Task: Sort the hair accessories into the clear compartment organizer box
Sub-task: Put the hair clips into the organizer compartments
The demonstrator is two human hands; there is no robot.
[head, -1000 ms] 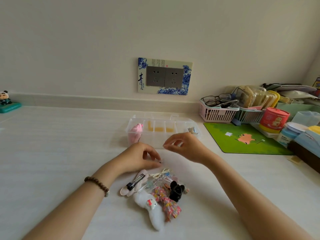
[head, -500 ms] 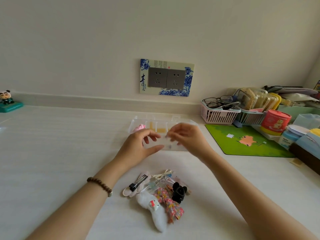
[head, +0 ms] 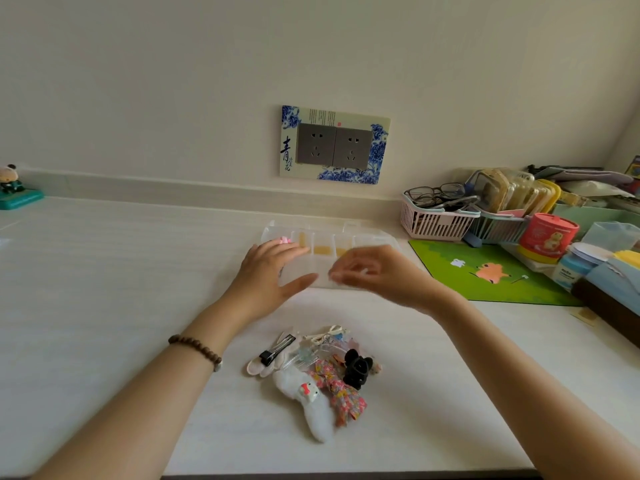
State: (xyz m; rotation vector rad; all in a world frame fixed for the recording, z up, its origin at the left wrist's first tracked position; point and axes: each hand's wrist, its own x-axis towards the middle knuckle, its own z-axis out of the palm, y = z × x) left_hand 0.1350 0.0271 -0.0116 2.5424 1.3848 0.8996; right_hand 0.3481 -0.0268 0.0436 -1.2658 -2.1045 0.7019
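The clear compartment organizer box point(head: 377, 239) lies open on the white table, with a pink accessory point(head: 284, 240) in its left end and yellow pieces in the middle cells. My left hand point(head: 266, 282) hovers over the box's left part, fingers spread, thumb in front of it. My right hand point(head: 384, 275) is blurred over the box's middle, fingers curled; anything pinched in it is not discernible. Nearer me lies a pile: a white plush clip point(head: 311, 407), a floral bow point(head: 341, 393), a black claw clip point(head: 358, 368), a black metal clip point(head: 273, 351) and clear clips point(head: 311, 351).
A green mat point(head: 485, 271) lies right of the box. Behind it stand a pink basket point(head: 436, 220) with glasses and a red can point(head: 547, 237). A dark box point(head: 606, 306) sits at the right edge, a panda figure point(head: 14, 188) far left.
Both hands rose from just above the pile to the organizer box. My left hand spread its fingers over the box's left end; my right hand shifted slightly right.
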